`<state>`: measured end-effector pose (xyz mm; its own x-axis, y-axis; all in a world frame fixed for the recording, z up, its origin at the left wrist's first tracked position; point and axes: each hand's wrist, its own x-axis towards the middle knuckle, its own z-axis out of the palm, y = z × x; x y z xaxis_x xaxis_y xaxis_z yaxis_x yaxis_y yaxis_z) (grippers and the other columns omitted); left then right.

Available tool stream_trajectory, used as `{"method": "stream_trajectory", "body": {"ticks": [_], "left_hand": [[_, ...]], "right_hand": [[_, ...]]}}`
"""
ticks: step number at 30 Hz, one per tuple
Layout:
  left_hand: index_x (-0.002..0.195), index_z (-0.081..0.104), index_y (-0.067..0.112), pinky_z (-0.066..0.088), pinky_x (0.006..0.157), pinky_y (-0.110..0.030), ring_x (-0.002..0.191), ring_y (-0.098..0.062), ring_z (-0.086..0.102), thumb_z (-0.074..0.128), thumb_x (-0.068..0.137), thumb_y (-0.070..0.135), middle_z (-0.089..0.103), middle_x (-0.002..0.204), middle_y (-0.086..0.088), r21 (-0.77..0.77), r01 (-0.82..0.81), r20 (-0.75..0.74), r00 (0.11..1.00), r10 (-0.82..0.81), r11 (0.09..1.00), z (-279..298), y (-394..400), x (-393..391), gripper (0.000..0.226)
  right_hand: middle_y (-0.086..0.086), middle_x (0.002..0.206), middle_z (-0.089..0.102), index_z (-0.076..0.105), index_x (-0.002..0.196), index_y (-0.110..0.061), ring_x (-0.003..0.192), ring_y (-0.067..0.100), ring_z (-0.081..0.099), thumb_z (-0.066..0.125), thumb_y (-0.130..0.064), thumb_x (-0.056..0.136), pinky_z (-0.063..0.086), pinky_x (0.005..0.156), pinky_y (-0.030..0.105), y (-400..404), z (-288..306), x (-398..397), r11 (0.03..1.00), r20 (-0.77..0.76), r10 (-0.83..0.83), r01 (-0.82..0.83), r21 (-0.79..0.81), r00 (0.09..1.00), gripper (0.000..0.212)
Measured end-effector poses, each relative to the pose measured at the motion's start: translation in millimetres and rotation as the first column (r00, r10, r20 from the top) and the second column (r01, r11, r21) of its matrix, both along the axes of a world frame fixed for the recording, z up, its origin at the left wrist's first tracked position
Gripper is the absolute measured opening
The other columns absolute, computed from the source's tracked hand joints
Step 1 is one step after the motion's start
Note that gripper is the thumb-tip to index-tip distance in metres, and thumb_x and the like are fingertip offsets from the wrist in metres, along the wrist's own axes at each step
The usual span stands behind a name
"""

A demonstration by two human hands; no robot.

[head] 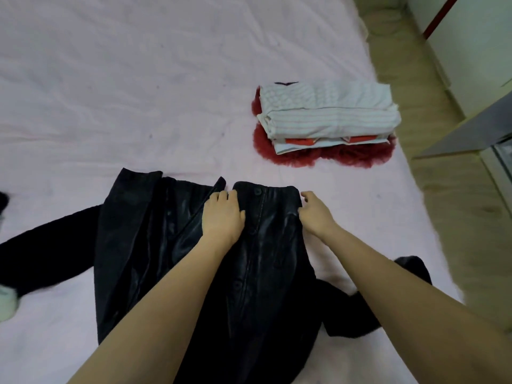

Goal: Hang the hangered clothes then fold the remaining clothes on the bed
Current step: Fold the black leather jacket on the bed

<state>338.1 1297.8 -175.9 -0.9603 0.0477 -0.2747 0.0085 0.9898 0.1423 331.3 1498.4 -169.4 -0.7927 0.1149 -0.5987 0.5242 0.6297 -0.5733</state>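
A shiny black buttoned jacket lies spread across the pale pink bed, its sleeves trailing left and right. My left hand lies flat on the jacket near its top edge, fingers straight. My right hand is at the jacket's right edge, its fingers curled and pinching the fabric there. Farther back on the right sits a stack of folded clothes, striped white pieces on top of a dark red fluffy garment.
The bed's right edge meets a wooden floor. White furniture with a red stripe and a grey surface stand on the right. A pale object and a dark item show at the left border.
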Motion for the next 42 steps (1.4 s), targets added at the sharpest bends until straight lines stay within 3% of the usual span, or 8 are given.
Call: {"method": "stream_trajectory", "body": {"ticks": [6,10,15,20,24,29,35,42], "left_hand": [[0.139,0.035,0.013,0.041,0.094,-0.038,0.116,-0.029,0.048,0.051,0.096,0.042,0.061,0.117,-0.010,0.138,-0.130,0.100,0.988,0.117,0.982,-11.4,-2.3,-22.3,0.055],[0.131,0.042,0.013,0.045,0.091,-0.039,0.111,-0.027,0.052,0.065,0.089,0.036,0.061,0.119,-0.005,0.256,-0.283,0.141,0.957,0.253,0.924,-20.1,-1.8,-26.1,0.054],[0.119,0.054,0.010,0.043,0.074,-0.026,0.086,-0.017,0.058,0.063,0.088,0.010,0.060,0.090,0.003,0.466,-0.387,0.146,0.920,0.363,0.795,-14.4,-12.7,-18.7,0.032],[0.109,0.051,0.007,0.044,0.086,-0.027,0.097,-0.021,0.055,0.048,0.088,-0.005,0.054,0.109,-0.006,0.109,-0.209,0.113,0.974,0.197,0.972,-16.3,-38.8,13.6,0.024],[0.106,0.053,0.008,0.024,0.117,-0.031,0.099,-0.020,0.056,0.048,0.084,-0.007,0.056,0.104,-0.007,-0.116,-0.093,0.029,0.995,0.097,0.989,-21.2,-55.3,22.5,0.027],[0.097,0.052,0.009,0.039,0.066,-0.031,0.072,-0.020,0.050,0.050,0.099,0.018,0.055,0.083,-0.005,0.077,-0.263,-0.038,0.963,0.267,0.962,-16.4,-53.3,13.6,0.010],[0.105,0.046,0.010,0.036,0.057,-0.034,0.065,-0.022,0.050,0.043,0.101,0.027,0.059,0.080,-0.004,0.237,-0.388,-0.013,0.916,0.402,0.891,-9.3,-47.2,17.8,0.017],[0.123,0.054,0.008,0.047,0.075,-0.041,0.097,-0.030,0.057,0.068,0.087,0.024,0.057,0.115,-0.011,0.047,-0.303,-0.165,0.937,0.306,0.952,-16.5,-79.2,24.1,0.042]], "right_hand": [[0.006,0.101,0.059,0.047,0.107,-0.011,0.092,0.026,0.057,0.058,-0.016,0.091,0.042,0.072,0.034,-0.7,-14.3,-40.6,0.910,-0.073,0.415,-0.413,0.035,0.907,0.021],[-0.004,0.091,0.051,0.045,0.091,-0.018,0.085,0.019,0.049,0.062,-0.011,0.086,0.035,0.067,0.028,-6.4,-10.8,-44.4,0.605,-0.277,0.793,-0.754,0.256,0.542,0.019],[0.003,0.075,0.053,0.055,0.098,-0.014,0.067,0.024,0.049,0.066,-0.001,0.078,0.050,0.067,0.035,-3.4,-16.5,-38.5,0.287,-0.345,0.935,-0.757,0.587,0.086,0.026],[0.001,0.069,0.049,0.048,0.101,-0.014,0.056,0.020,0.043,0.066,0.002,0.075,0.040,0.054,0.029,-11.3,-16.7,-32.7,0.157,-0.374,0.916,-0.724,0.672,-0.148,0.035],[0.004,0.064,0.054,0.050,0.097,-0.011,0.055,0.025,0.047,0.046,-0.020,0.091,0.039,0.054,0.033,-19.7,-15.2,-46.6,0.119,-0.228,0.973,-0.755,0.645,-0.041,0.011],[-0.003,0.065,0.044,0.041,0.093,-0.015,0.066,0.025,0.044,0.050,-0.021,0.086,0.030,0.055,0.032,-28.1,-10.5,-62.7,0.239,-0.032,0.968,-0.877,0.417,0.249,0.013],[-0.002,0.078,0.059,0.051,0.089,-0.015,0.076,0.024,0.055,0.052,-0.047,0.094,0.035,0.074,0.033,-26.5,-11.8,-81.4,0.641,-0.137,0.758,-0.691,0.334,0.637,0.033],[0.007,0.120,0.050,0.048,0.121,-0.012,0.112,0.027,0.046,0.054,-0.020,0.092,0.031,0.094,0.035,-52.1,-27.7,-70.7,0.465,-0.109,0.843,-0.612,0.639,0.527,0.031]]}}
